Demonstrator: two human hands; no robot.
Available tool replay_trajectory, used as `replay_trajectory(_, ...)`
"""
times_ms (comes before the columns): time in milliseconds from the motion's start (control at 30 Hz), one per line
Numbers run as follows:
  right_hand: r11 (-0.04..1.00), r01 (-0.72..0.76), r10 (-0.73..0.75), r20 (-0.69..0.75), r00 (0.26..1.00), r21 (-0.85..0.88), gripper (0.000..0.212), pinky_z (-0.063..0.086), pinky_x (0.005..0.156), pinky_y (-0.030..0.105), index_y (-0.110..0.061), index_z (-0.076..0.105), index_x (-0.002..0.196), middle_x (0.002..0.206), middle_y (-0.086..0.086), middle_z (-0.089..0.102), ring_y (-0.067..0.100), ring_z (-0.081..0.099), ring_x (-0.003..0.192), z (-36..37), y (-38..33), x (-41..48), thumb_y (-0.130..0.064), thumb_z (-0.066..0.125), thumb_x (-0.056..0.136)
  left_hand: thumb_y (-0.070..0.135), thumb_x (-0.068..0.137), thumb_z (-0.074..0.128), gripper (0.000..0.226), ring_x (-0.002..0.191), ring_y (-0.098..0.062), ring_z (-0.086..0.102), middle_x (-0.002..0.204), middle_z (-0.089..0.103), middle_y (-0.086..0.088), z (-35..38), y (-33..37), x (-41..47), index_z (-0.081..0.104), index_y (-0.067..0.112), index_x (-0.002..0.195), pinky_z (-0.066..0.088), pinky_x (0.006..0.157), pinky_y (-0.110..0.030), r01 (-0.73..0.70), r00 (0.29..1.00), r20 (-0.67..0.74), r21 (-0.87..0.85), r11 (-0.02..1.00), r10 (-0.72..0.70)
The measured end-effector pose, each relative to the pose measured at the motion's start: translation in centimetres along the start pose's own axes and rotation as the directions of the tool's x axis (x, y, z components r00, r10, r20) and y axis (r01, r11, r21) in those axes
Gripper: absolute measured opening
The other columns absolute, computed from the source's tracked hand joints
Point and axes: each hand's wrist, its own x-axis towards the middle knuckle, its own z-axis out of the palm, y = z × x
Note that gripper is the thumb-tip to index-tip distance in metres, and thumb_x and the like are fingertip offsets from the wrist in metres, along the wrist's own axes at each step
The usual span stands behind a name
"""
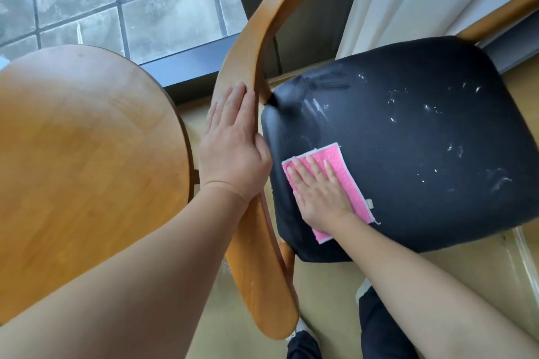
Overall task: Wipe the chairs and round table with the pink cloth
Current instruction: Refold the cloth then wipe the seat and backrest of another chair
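- Step in hand: wiping the chair seat (408, 140). The round table (87, 154), outboard of the left hand's little finger, appears not yet addressed, but this cannot be confirmed.
- Right hand (320, 192): fingers straight and slightly apart, pressing flat on the pink cloth (335, 160). It is not gripping the cloth.
- Pink cloth: lies flat on the black seat. It shows past the fingertips, beside the little finger and from under the heel of the palm.
- Left hand (233, 143): fingers straight and close together, resting along the curved wooden rail (250, 38) of the chair, apparently to steady it. The thumb lies at the rail's inner edge, next to the seat.
- Soiling: white specks (428, 108) and smears remain on the seat, beyond the right fingertips and across the half past the little finger.
- Next move, as judged: slide the cloth forward and outward from the fingertips with the palm pressure kept even, so that the cloth does not bunch.
- Markings: a small tab (369, 202) sits on the cloth edge beside the little-finger side of the wrist. No text is legible on it, and no brand is visible elsewhere.
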Motion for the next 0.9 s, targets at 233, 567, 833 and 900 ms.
replay_trajectory(233, 0.999, -0.019, 0.018, -0.015, 1.0, -0.035, 0.058, -0.005, 0.119, 0.048, -0.022, -0.001, 0.155, 0.163, -0.002, -0.001, 0.026, 0.001, 0.15, -3.7, 2.3, 7.9, -0.038, 0.013, 0.101, 0.021, 0.088, 0.042, 0.056, 0.14, -0.016, 0.021, 0.15, 0.037, -0.002, 0.1, 0.0, 0.1, 0.041, 0.017, 0.144, 0.0, 0.114, -0.023, -0.006, 1.0, -0.013, 0.022, 1.0, 0.006)
replay_trajectory(567, 0.996, -0.09, 0.089, -0.055, 0.994, -0.011, 0.053, 0.007, 0.12, 0.048, -0.018, 0.025, 0.151, 0.161, 0.005, 0.019, 0.03, 0.013, 0.148, -8.2, 4.9, 17.4, -0.033, 0.023, 0.1, 0.019, 0.086, 0.046, 0.057, 0.14, -0.015, 0.021, 0.149, 0.039, -0.004, 0.4, -0.4, 0.4, 0.043, 0.014, 0.142, -0.001, 0.115, -0.016, -0.023, 0.999, -0.025, 0.018, 1.0, 0.023)
replay_trajectory(833, 0.986, -0.163, 0.165, -0.09, 0.982, 0.024, 0.058, 0.003, 0.121, 0.047, -0.017, 0.013, 0.154, 0.163, 0.004, 0.012, 0.029, 0.008, 0.149, -6.9, 4.5, 15.8, -0.036, 0.024, 0.1, 0.025, 0.088, 0.037, 0.055, 0.14, -0.016, 0.022, 0.149, 0.039, -0.004, 0.4, -0.5, 0.3, 0.044, 0.014, 0.142, -0.003, 0.115, -0.016, -0.036, 0.999, -0.028, 0.029, 0.999, 0.037)
replay_trajectory(900, 0.985, -0.168, 0.169, -0.087, 0.982, 0.028, 0.06, 0.0, 0.121, 0.046, -0.017, 0.007, 0.155, 0.163, 0.004, 0.004, 0.028, 0.002, 0.15, -6.1, 4.2, 14.2, -0.037, 0.022, 0.101, 0.024, 0.089, 0.04, 0.053, 0.14, -0.015, 0.021, 0.149, 0.039, -0.003, 0.5, -0.5, 0.3, 0.043, 0.016, 0.142, -0.003, 0.115, -0.018, -0.032, 0.999, -0.03, 0.046, 0.998, 0.033)
